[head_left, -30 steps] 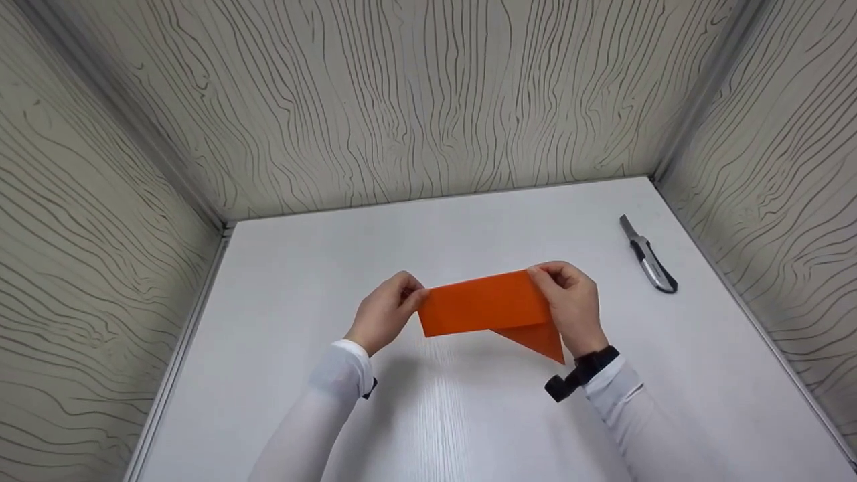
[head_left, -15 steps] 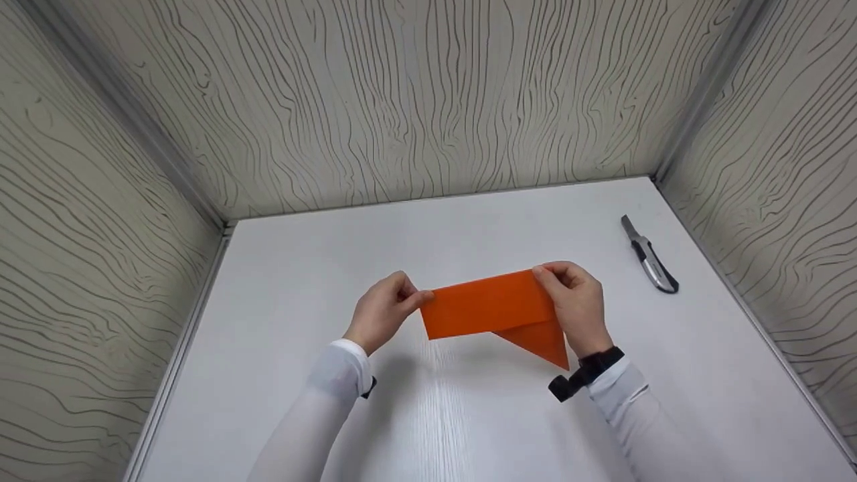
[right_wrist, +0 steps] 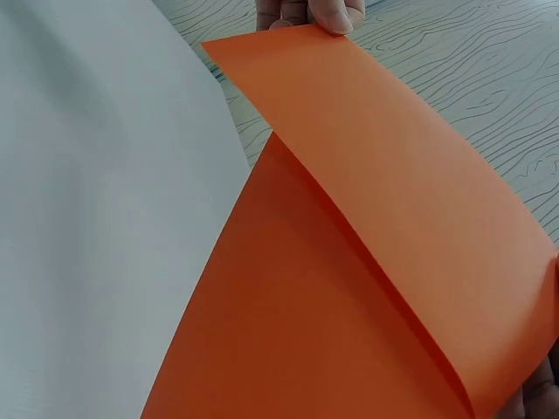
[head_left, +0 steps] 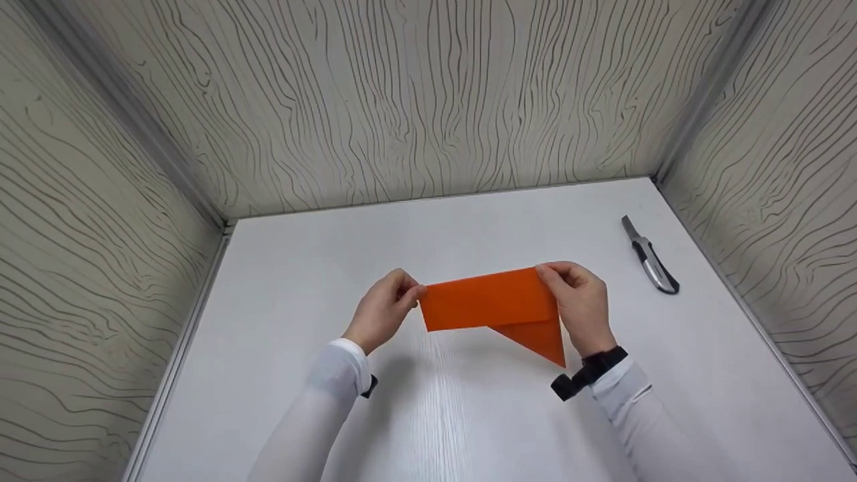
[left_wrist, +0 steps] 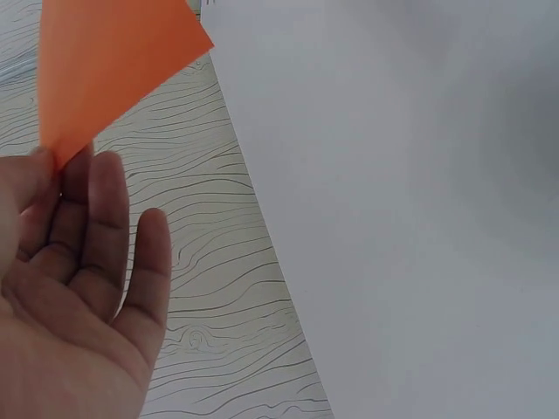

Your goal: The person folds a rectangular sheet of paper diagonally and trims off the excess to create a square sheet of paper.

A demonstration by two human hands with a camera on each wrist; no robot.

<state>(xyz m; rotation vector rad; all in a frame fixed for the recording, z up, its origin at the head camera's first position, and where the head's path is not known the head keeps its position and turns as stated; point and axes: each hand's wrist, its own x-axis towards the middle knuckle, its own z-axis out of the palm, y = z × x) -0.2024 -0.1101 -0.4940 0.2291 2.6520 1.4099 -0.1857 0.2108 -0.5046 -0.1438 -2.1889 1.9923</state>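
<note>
Held up over the white table is a sheet of orange paper (head_left: pixel 489 300), folded into a long strip with a triangular flap (head_left: pixel 539 340) hanging below its right half. My left hand (head_left: pixel 383 309) pinches the strip's upper left corner between thumb and forefinger. In the left wrist view that hand's other fingers (left_wrist: pixel 150 262) stand away from the paper. At the upper right corner my right hand (head_left: pixel 581 306) grips the paper, thumb in front. The right wrist view shows the strip (right_wrist: pixel 410 201) lying over the larger flap (right_wrist: pixel 288 288), with a slight gap along its edge.
A utility knife (head_left: pixel 651 258) with a grey and black handle lies at the right of the white table (head_left: pixel 321 254). Wood-grain panels (head_left: pixel 415 100) enclose the table at the back and both sides. Each wrist carries a black camera mount (head_left: pixel 589 375).
My right hand has shifted slightly to the right with its end of the paper. The strip's lower left corner dipped a little, then rose. Both hands keep their hold.
</note>
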